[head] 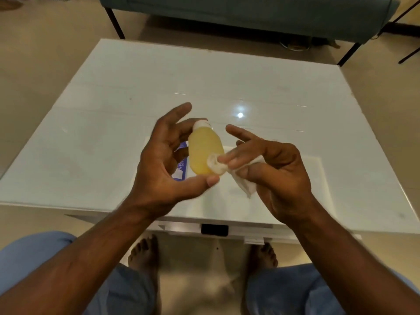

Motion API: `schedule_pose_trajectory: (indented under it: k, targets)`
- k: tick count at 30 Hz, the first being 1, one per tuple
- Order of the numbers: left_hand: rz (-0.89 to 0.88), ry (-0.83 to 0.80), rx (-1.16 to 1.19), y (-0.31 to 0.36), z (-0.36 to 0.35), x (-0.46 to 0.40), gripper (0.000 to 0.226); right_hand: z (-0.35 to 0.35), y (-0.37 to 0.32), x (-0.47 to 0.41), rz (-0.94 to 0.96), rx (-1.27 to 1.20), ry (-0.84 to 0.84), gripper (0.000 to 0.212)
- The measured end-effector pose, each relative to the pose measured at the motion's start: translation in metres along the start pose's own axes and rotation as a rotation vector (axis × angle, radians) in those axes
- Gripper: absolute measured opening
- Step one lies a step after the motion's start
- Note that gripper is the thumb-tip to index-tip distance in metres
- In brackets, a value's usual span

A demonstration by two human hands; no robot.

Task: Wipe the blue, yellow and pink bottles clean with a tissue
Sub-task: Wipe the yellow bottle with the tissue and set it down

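Observation:
My left hand (166, 155) holds the yellow bottle (203, 151) above the white table, thumb under its base and a finger near its white cap (201, 123). My right hand (272, 171) pinches a crumpled white tissue (238, 176) and presses it against the bottle's lower right side. The blue bottle (181, 165) lies on the table beneath my left hand, mostly hidden by it. No pink bottle shows.
The glossy white table (113, 133) fills the middle of the view. A flat white sheet (306, 178) lies on it under my right hand. A teal sofa (250, 12) on black legs stands beyond the table. My knees and bare feet are below.

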State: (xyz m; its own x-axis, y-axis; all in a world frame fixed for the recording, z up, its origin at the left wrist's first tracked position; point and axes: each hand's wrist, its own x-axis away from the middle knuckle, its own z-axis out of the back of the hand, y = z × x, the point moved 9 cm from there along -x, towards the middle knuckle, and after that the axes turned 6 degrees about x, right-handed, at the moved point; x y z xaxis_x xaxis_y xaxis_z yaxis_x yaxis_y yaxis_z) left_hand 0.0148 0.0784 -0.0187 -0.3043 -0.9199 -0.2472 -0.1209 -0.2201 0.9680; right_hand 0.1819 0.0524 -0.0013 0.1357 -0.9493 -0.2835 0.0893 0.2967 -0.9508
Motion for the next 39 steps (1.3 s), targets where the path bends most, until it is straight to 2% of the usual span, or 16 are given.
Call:
schedule_pose_trajectory:
  k: [2, 7, 13, 18, 21, 26, 29, 33, 39]
  targets:
    - [-0.015, 0.032, 0.004, 0.002, 0.006, -0.001, 0.115, -0.003, -0.002, 0.0, 0.024, -0.031, -0.006, 0.03]
    - [-0.014, -0.033, -0.008, 0.002, -0.008, 0.005, 0.112, 0.009, 0.016, -0.002, -0.1, -0.025, 0.129, 0.024]
    - [-0.046, -0.01, -0.078, 0.003, -0.001, 0.003, 0.112, -0.003, -0.004, 0.001, 0.053, -0.075, -0.004, 0.033]
    - [-0.087, -0.035, -0.143, 0.006, -0.005, 0.003, 0.11, 0.031, 0.025, -0.002, -0.163, -0.155, 0.32, 0.037]
    - [-0.112, -0.022, -0.169, 0.009, -0.004, 0.003, 0.112, 0.04, 0.04, 0.002, -0.287, -0.139, 0.394, 0.044]
    - [-0.147, -0.031, -0.167, 0.014, -0.005, 0.005, 0.108, 0.036, 0.044, 0.003, -0.359, -0.153, 0.4, 0.041]
    - [-0.177, -0.038, -0.212, 0.018, -0.007, 0.006, 0.105, 0.038, 0.042, 0.003, -0.363, -0.118, 0.413, 0.048]
    - [-0.212, -0.073, -0.262, 0.019, -0.013, 0.006, 0.108, 0.038, 0.043, 0.005, -0.365, -0.081, 0.437, 0.028]
    - [-0.206, -0.089, -0.304, 0.017, -0.016, 0.006, 0.111, 0.026, 0.033, 0.001, -0.32, -0.233, 0.358, 0.025]
